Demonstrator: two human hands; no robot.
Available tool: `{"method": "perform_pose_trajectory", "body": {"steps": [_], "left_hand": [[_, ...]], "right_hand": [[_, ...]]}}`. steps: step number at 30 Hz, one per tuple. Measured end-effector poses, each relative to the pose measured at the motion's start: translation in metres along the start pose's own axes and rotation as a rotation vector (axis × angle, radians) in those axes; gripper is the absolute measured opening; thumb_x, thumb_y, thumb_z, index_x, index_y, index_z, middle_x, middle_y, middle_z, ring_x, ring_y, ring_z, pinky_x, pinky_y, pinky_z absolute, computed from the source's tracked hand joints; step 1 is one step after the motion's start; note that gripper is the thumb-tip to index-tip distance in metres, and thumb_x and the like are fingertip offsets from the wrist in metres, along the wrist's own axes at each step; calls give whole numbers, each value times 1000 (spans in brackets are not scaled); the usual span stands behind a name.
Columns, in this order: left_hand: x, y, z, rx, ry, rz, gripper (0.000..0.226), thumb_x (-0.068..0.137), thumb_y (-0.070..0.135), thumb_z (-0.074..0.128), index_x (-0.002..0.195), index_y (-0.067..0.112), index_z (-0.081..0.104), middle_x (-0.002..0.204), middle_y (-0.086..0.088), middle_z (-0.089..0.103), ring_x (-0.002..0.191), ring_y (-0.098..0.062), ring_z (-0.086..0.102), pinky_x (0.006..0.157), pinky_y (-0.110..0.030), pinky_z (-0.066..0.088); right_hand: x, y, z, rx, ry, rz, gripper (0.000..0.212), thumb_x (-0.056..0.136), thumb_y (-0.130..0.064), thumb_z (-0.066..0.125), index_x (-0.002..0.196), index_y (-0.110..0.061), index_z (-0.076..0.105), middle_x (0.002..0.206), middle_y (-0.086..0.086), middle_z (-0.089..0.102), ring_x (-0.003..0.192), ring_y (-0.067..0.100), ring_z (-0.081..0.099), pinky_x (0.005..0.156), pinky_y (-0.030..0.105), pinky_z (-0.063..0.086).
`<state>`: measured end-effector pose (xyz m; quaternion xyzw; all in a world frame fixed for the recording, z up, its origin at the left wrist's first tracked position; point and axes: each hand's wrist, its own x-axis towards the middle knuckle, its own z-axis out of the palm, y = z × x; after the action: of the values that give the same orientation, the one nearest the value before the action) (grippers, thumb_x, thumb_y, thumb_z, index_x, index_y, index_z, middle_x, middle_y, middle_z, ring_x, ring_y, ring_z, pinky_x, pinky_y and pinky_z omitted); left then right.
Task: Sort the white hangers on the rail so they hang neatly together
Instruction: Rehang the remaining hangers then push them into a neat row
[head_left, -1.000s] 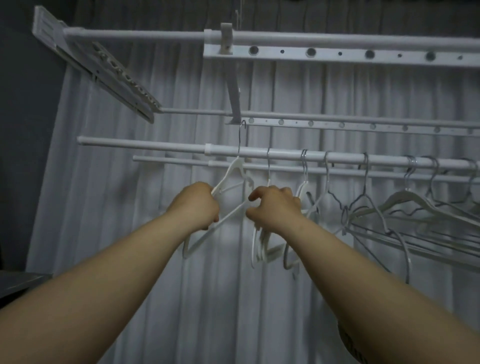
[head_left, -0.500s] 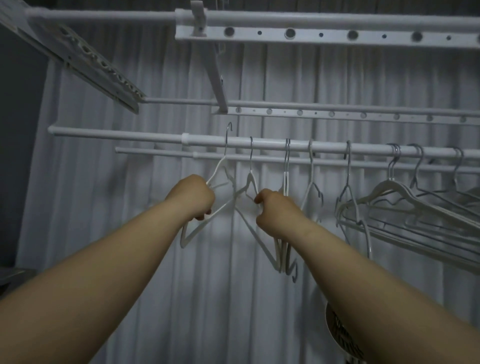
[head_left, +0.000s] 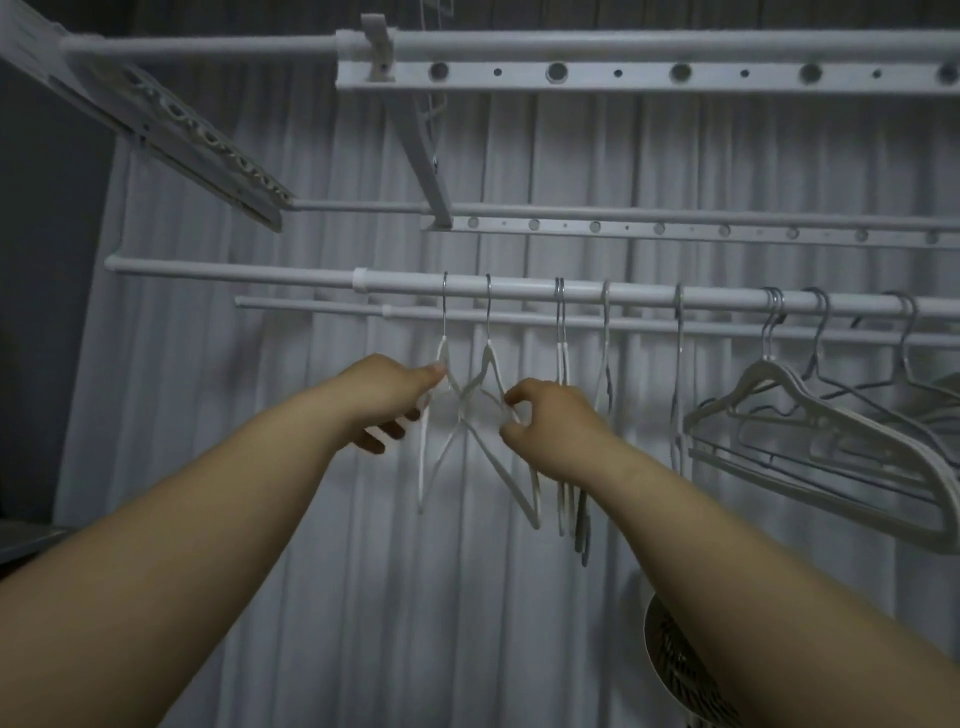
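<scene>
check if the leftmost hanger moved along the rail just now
Yes: the leftmost hanger slid slightly right along the rail, away from its collar, toward the next hanger.

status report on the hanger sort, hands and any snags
Left hand pinches first hanger. Right hand pinches second hanger. Their arms cross between the hands, both hooks on the rail. Other hangers hang spaced out to the right.
</scene>
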<state>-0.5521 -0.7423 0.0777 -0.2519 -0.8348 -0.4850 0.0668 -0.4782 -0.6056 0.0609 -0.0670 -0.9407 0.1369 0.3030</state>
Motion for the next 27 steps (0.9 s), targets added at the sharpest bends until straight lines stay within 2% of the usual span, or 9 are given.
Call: {"method": "perform_pose_trajectory", "body": {"steps": [4,10,12,15,18,20,21,24,27], "left_hand": [[14,3,14,-240,112,80,54,92,42,43,135,10,44,140,-7,47,127,-25,46,96,-31,36],[40,6,55,-404,132,87,71,90,45,48,147,14,21,155,-3,26,140,-23,30,113,-33,23],[51,8,61,-423,176,81,75,89,44,49,149,15,15,155,-6,26,133,-25,40,109,-32,28],[64,12,61,-460,243,84,72,92,35,47,149,13,9,153,-9,30,85,-15,55,84,-19,37],[84,7,58,-487,256,75,66,94,36,42,149,13,12,156,-6,23,131,-24,42,102,-28,31],[95,5,59,-494,244,65,64,95,38,41,149,15,15,156,-5,23,141,-25,28,110,-33,27],[100,6,61,-496,245,66,63,95,38,40,148,15,17,156,-5,25,140,-25,29,107,-32,32],[107,12,71,-484,243,104,50,95,32,43,141,17,31,137,-7,42,119,-25,47,68,-24,39],[112,22,84,-479,233,147,16,93,27,47,107,20,45,108,-3,44,85,-16,48,59,-21,36]], "right_hand": [[-6,16,-12,58,33,-49,51,93,-34,49,139,-14,41,146,3,40,136,20,33,109,28,30],[-14,51,-41,-26,151,-118,44,95,-26,45,138,-18,42,145,0,42,136,15,33,107,21,26],[-16,66,-53,-135,258,-114,43,94,-24,45,137,-19,43,145,-1,43,136,16,33,108,21,23],[-18,90,-69,-279,323,11,48,92,-25,48,139,-18,40,147,2,40,137,21,31,112,28,21],[-26,106,-83,-297,280,191,55,91,-31,49,142,-17,33,149,5,35,138,27,28,112,36,23],[-36,115,-90,-301,280,256,59,91,-35,50,143,-17,31,150,7,34,137,28,29,111,38,27],[-41,119,-92,-293,283,272,61,90,-35,51,143,-16,30,150,7,34,137,29,31,110,39,29],[-53,130,-92,-198,264,307,63,87,-32,57,143,-14,32,148,9,36,134,28,36,107,36,33],[-62,137,-91,-119,263,329,60,87,-22,59,141,-12,34,147,10,38,131,28,41,104,34,36]]}}
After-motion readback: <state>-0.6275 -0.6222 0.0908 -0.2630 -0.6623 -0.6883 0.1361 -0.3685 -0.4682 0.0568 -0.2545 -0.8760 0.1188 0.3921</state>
